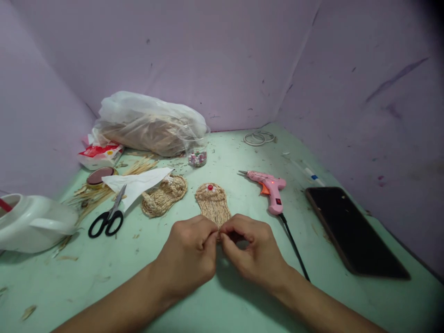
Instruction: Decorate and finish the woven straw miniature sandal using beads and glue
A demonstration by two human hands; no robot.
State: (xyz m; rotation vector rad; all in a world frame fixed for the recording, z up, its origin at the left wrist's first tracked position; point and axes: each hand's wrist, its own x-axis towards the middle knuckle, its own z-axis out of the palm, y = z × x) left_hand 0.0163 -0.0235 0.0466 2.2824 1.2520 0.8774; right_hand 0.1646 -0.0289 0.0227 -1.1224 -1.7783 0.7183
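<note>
A small woven straw slipper (214, 206) lies in front of me, with a red bead and white beads on its far end. My left hand (192, 252) and my right hand (251, 247) meet at its near end, thumbs and forefingers pinched close together. The fingers cover that end, and whatever fine piece they may hold there cannot be made out. Left of it rests a second straw slipper (164, 196), partly under a white sheet of paper (140, 182). To the right lies a pink glue gun (270, 185) with its light glowing.
Black-handled scissors (110, 217) and a white pot (38, 224) are at left, near loose straw (81, 203) and a round tin (100, 175). Behind stand a bead cup (197, 157) and a straw-filled plastic bag (149, 125). A phone (354, 231) lies right, beyond the glue gun's cord (294, 245).
</note>
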